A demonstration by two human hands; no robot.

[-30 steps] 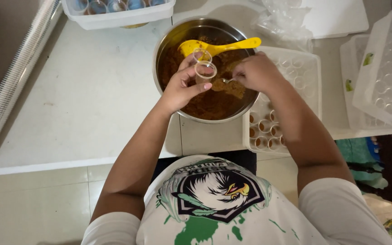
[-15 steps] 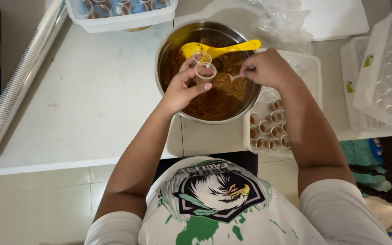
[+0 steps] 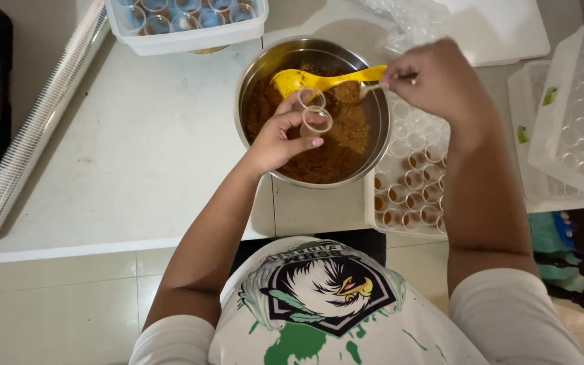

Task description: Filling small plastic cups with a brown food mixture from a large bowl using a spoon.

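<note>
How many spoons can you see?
2. A yellow spoon lies in the metal bowl. A small metal spoon is in the right hand, over the bowl. The left hand holds clear cups, no spoon. Others may be hidden.

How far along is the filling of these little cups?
Done: about a dozen filled cups in the white tray. In hand: left hand holds an empty clear cup over the bowl; right hand lifts a loaded spoon. Left: the tray's empty upper pockets.

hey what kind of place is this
Probably a home kitchen or small food-packing spot: a steel bowl of brown spice mix, trays of small clear cups, a tiled floor.
</note>
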